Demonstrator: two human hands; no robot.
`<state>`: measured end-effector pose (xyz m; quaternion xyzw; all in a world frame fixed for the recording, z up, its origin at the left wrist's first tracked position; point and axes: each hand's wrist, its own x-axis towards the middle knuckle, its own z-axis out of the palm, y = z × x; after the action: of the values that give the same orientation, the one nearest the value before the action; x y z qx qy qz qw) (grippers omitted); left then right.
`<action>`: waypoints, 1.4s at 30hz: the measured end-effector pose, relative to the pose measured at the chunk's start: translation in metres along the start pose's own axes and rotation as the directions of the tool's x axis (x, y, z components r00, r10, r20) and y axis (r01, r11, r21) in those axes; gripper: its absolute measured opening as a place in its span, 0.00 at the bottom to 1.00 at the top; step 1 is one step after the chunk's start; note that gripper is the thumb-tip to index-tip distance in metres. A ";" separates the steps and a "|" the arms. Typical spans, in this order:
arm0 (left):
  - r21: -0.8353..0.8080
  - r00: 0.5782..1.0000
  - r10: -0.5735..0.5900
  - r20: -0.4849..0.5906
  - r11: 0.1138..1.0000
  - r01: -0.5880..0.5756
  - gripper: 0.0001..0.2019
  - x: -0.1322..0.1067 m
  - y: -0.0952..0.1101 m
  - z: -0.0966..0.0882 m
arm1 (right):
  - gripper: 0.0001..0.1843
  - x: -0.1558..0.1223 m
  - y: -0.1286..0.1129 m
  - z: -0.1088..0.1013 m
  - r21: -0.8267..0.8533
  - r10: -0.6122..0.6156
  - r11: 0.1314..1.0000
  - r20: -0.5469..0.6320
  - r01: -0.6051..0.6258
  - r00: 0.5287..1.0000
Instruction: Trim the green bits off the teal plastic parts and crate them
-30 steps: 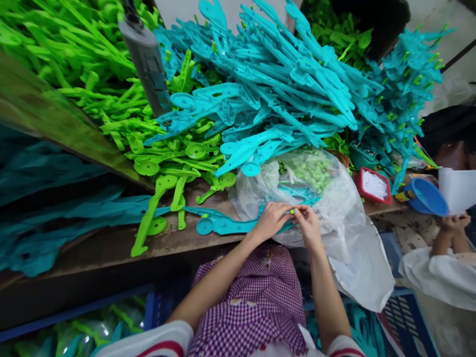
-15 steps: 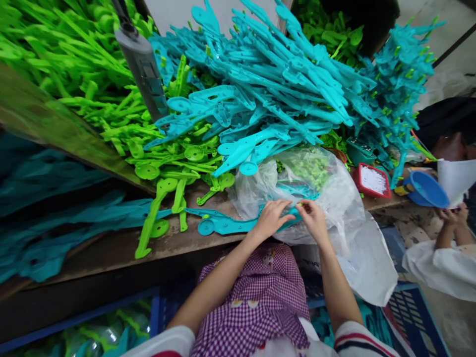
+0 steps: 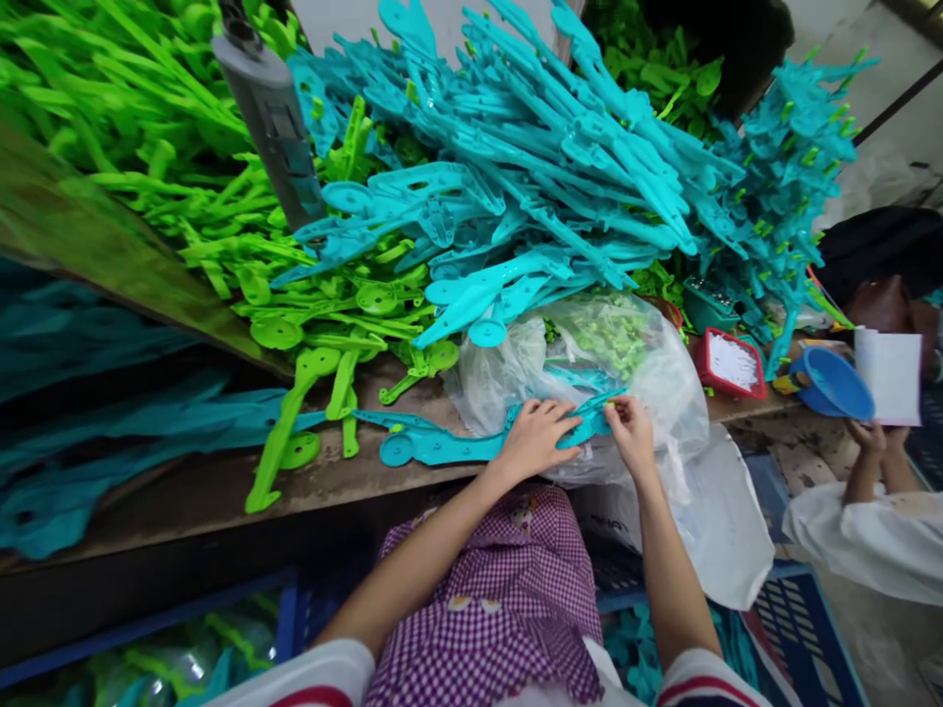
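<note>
A long teal plastic part lies along the front of the wooden bench, its right end resting on a clear plastic bag. My left hand presses down on that part with fingers spread over it. My right hand pinches the part's right end, where a small green piece shows at the fingertips. The bag holds several small green pieces.
Heaps of teal parts and green parts cover the bench behind. A grey tool stands among them. A red tray and blue bowl sit right; another person's hands hold white paper. Blue crates lie below.
My right hand has shifted a little right along the teal part toward its end. My left hand has spread flatter on the part. The person at right has lowered the paper.
</note>
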<state>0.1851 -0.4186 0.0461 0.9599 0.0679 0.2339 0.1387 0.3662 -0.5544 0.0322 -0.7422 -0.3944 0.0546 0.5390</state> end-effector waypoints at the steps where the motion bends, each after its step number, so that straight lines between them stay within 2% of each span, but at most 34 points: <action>1: -0.001 1.000 -0.001 -0.002 1.000 0.001 0.22 0.000 0.000 0.000 | 0.20 0.000 0.000 0.001 -0.001 -0.007 1.000 0.017 0.007 1.000; 4: -0.006 1.000 0.002 -0.005 1.000 -0.002 0.22 0.001 0.000 0.000 | 0.18 0.004 -0.001 -0.003 -0.058 -0.057 0.996 0.084 0.062 0.995; 9: 0.006 1.000 0.008 0.002 1.000 -0.008 0.21 0.001 0.001 0.001 | 0.16 0.006 -0.008 -0.007 -0.294 -0.160 0.930 0.214 0.220 0.963; 14: 0.024 1.000 0.004 0.003 1.000 -0.004 0.20 0.000 0.002 0.000 | 0.16 -0.002 0.000 -0.002 -0.271 -0.133 0.948 0.144 0.168 0.981; 21: 0.049 1.000 0.009 0.026 0.999 -0.010 0.20 0.001 0.002 -0.002 | 0.18 -0.005 0.008 0.005 -0.327 -0.173 0.923 0.117 0.202 0.978; 24: 0.062 0.999 0.023 0.027 0.998 -0.025 0.21 0.001 0.003 -0.001 | 0.19 -0.006 0.010 0.007 -0.258 -0.131 0.954 0.090 0.151 0.987; 26: 0.071 0.999 0.030 0.024 0.997 -0.032 0.21 0.000 0.004 -0.001 | 0.21 -0.009 0.005 0.004 -0.196 -0.107 0.973 0.075 0.120 0.991; 28: 0.072 0.999 0.034 0.016 0.997 -0.035 0.22 -0.002 0.005 0.000 | 0.24 -0.015 -0.007 -0.003 -0.192 -0.137 0.971 0.044 0.143 0.990; 31: 0.055 0.999 0.042 0.009 0.998 -0.042 0.22 -0.008 0.009 -0.002 | 0.28 -0.022 -0.034 -0.022 -0.331 -0.263 0.913 -0.025 0.240 0.964; 34: 0.035 0.999 0.020 -0.040 0.999 -0.019 0.23 -0.015 0.019 -0.014 | 0.24 -0.022 -0.056 -0.044 -0.495 -0.364 0.802 0.041 0.336 0.930; 36: 0.028 0.997 0.024 -0.078 0.999 -0.022 0.23 -0.020 0.028 -0.027 | 0.22 -0.022 -0.064 -0.054 -0.523 -0.375 0.768 0.102 0.370 0.922; 40: 0.008 0.990 0.129 -0.052 0.992 -0.128 0.22 -0.031 0.047 -0.059 | 0.20 -0.030 -0.075 -0.073 -0.490 -0.298 0.821 0.073 0.295 0.952; 42: 0.021 0.984 0.177 -0.021 0.984 -0.176 0.21 -0.033 0.057 -0.071 | 0.19 -0.035 -0.082 -0.085 -0.403 -0.214 0.881 0.130 0.249 0.968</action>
<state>0.1265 -0.4624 0.1094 0.9607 -0.0135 0.2557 0.1075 0.3422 -0.6324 0.1246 -0.7847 -0.5044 -0.0648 0.3544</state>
